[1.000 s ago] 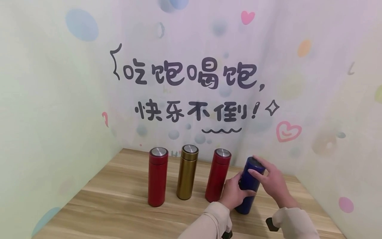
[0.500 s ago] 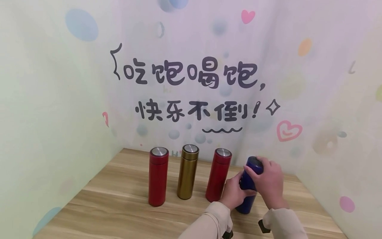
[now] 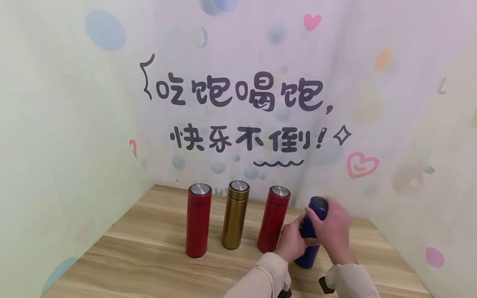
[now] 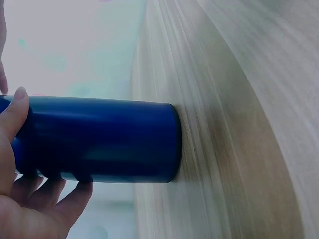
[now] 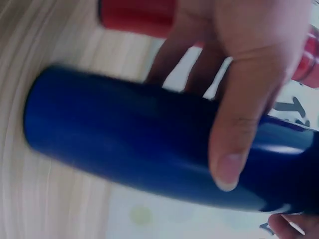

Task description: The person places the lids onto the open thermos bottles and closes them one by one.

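Note:
A blue thermos bottle (image 3: 307, 256) stands on the wooden table at the right, tilted slightly in the head view. My left hand (image 3: 292, 241) grips it around the middle, thumb across the front. In the left wrist view the bottle's base (image 4: 172, 144) meets the tabletop, and my left hand's fingers (image 4: 75, 199) curl under its side. At the upper end, my right hand (image 3: 333, 225) holds the lid (image 3: 316, 203), with its thumb on the near side. Only a bit of the right hand (image 5: 284, 226) enters the right wrist view. My palms hide parts of the bottle.
Left of my hands stand a red thermos bottle (image 3: 273, 219), a gold one (image 3: 234, 217) and another red one (image 3: 198, 223), all upright with silver-topped lids. Behind the wooden table (image 3: 149, 248) hangs a printed curtain (image 3: 238, 54).
My right hand has shifted left and turned around the bottle's top, its fingers wrapping closer over the lid. The left hand keeps its hold in the same place.

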